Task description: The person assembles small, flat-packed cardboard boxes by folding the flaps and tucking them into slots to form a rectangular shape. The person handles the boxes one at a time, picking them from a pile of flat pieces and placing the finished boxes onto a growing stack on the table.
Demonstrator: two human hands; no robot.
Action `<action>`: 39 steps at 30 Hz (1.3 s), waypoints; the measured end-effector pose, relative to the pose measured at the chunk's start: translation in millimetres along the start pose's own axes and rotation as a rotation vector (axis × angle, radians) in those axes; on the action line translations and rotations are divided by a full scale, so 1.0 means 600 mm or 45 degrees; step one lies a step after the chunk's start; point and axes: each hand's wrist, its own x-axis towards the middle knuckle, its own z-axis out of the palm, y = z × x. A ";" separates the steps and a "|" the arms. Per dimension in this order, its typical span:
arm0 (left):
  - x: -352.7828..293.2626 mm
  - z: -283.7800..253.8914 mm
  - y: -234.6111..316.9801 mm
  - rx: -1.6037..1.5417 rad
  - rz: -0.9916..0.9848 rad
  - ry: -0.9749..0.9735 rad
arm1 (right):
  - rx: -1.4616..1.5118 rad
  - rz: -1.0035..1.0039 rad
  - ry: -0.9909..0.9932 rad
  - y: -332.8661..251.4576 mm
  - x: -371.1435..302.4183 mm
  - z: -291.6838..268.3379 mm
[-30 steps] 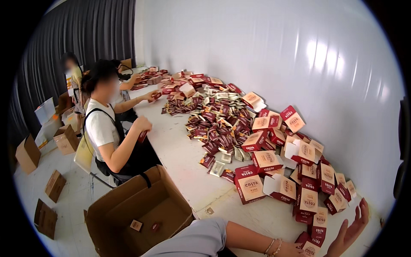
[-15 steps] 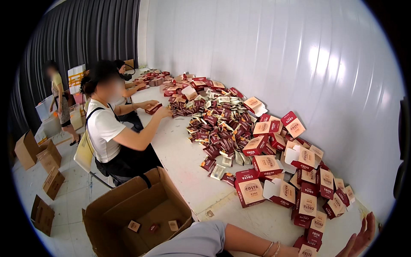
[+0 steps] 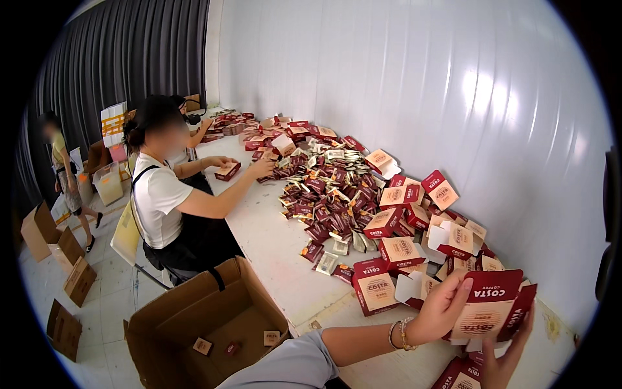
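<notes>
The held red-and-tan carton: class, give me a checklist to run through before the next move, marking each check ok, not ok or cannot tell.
1. Left hand gripping the held carton: ok, thumb across its near face.
2. Right hand touching it: ok, at its lower right side.
3. Carton filled: cannot tell, its inside is hidden.
4. Table beneath the hands free of other cartons: not ok, some lie there.
5. Cardboard box open on top: ok, small cartons show inside.
6. Seated co-worker's nearer hand apart from these hands: ok, farther along the table.
</notes>
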 end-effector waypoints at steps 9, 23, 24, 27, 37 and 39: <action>0.006 0.008 0.058 -0.206 0.355 -0.728 | 0.098 0.046 -0.041 0.007 0.003 0.020; 0.018 -0.030 0.002 0.381 0.506 -0.619 | 0.245 0.177 -0.089 0.012 -0.036 0.014; 0.015 -0.032 -0.010 0.349 0.460 -0.564 | 0.249 0.189 -0.050 0.019 -0.044 0.006; 0.015 -0.009 -0.009 0.216 0.228 -0.356 | 0.258 0.230 0.060 0.045 -0.058 -0.008; -0.015 0.024 0.012 0.257 0.078 -0.366 | 0.365 0.280 0.225 0.100 -0.074 -0.010; -0.013 0.024 0.025 0.205 0.070 -0.441 | 0.390 0.294 0.249 0.107 -0.077 -0.013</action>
